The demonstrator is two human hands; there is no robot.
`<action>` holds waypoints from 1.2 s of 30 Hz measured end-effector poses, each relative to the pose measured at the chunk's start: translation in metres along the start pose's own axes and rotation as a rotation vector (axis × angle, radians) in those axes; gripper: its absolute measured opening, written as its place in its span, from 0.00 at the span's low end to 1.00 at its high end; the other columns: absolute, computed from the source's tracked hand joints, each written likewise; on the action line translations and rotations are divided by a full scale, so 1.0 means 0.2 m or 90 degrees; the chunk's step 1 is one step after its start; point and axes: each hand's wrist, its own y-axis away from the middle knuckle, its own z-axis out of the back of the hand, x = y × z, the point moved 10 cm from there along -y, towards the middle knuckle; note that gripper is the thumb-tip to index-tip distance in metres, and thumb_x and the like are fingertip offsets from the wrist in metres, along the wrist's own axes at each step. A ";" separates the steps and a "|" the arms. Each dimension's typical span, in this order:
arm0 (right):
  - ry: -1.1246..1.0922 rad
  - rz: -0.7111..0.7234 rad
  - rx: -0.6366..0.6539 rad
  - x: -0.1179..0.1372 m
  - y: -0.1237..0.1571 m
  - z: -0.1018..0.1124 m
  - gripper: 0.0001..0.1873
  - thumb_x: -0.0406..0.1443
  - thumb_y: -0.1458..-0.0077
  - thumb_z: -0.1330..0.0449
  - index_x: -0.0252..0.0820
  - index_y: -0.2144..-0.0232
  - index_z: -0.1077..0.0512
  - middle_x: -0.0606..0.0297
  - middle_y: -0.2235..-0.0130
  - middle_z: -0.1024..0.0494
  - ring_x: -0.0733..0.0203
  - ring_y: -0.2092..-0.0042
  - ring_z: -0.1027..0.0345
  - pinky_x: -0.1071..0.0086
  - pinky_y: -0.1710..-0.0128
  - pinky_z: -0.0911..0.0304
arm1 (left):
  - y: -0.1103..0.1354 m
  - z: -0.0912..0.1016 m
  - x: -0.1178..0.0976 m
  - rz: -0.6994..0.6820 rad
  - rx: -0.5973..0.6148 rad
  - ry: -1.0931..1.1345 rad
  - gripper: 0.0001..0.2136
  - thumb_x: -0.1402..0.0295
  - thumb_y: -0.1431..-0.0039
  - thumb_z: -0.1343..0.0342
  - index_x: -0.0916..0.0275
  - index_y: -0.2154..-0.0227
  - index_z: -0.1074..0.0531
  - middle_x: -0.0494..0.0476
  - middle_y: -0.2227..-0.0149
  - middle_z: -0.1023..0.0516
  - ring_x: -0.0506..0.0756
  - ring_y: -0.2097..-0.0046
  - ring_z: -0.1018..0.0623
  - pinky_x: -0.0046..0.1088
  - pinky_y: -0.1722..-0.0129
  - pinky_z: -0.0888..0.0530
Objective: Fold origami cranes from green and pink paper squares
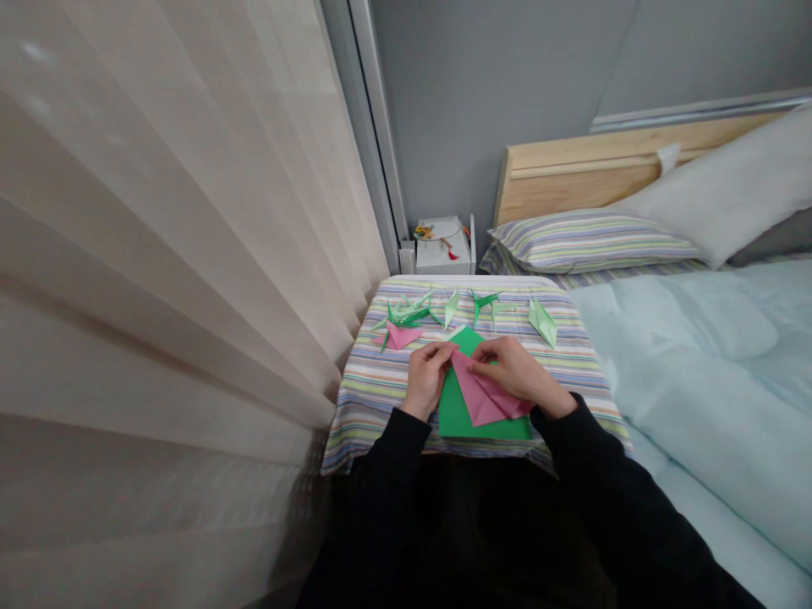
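Note:
A partly folded sheet of pink origami paper (482, 397) lies over a stack of green paper (453, 419) on the small table. My left hand (428, 372) pinches the pink paper's upper left tip between thumb and finger. Over its upper edge, my right hand (511, 368) is closed with thumb and fingertips on the pink paper, hiding part of it. Just beyond my left hand sits a folded pink piece (401, 336), beside several folded green paper cranes (409, 313). A dark green crane (484, 303) and a pale green folded piece (543, 322) are farther back.
A striped cloth (374, 397) covers the table. A pleated curtain (254, 254) hangs close on the left. To the right is a bed with a pale blue quilt (698, 355) and a striped pillow (596, 240). Behind the table stands a white cabinet (437, 254) with small ornaments.

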 end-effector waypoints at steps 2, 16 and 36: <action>0.001 -0.004 0.005 -0.02 0.01 0.00 0.12 0.39 0.42 0.38 0.41 0.77 0.24 0.62 0.74 0.20 0.57 0.71 0.31 0.64 0.67 0.39 | 0.00 0.01 0.00 0.005 -0.014 0.027 0.13 0.59 0.58 0.26 0.62 0.75 0.20 0.51 0.73 0.23 0.50 0.68 0.26 0.29 0.64 0.28; -0.007 -0.045 -0.015 -0.02 0.01 0.02 0.09 0.36 0.45 0.38 0.39 0.76 0.24 0.60 0.73 0.20 0.56 0.69 0.29 0.65 0.65 0.37 | 0.02 -0.04 -0.01 -0.022 0.048 -0.020 0.12 0.60 0.55 0.26 0.63 0.74 0.21 0.49 0.73 0.25 0.49 0.70 0.29 0.26 0.67 0.32; -0.054 0.000 -0.034 0.01 -0.03 -0.05 0.12 0.39 0.43 0.41 0.38 0.74 0.25 0.62 0.73 0.21 0.58 0.69 0.31 0.67 0.66 0.39 | 0.01 -0.01 -0.01 -0.037 0.034 -0.069 0.09 0.65 0.56 0.28 0.63 0.76 0.21 0.50 0.75 0.25 0.51 0.69 0.28 0.28 0.65 0.33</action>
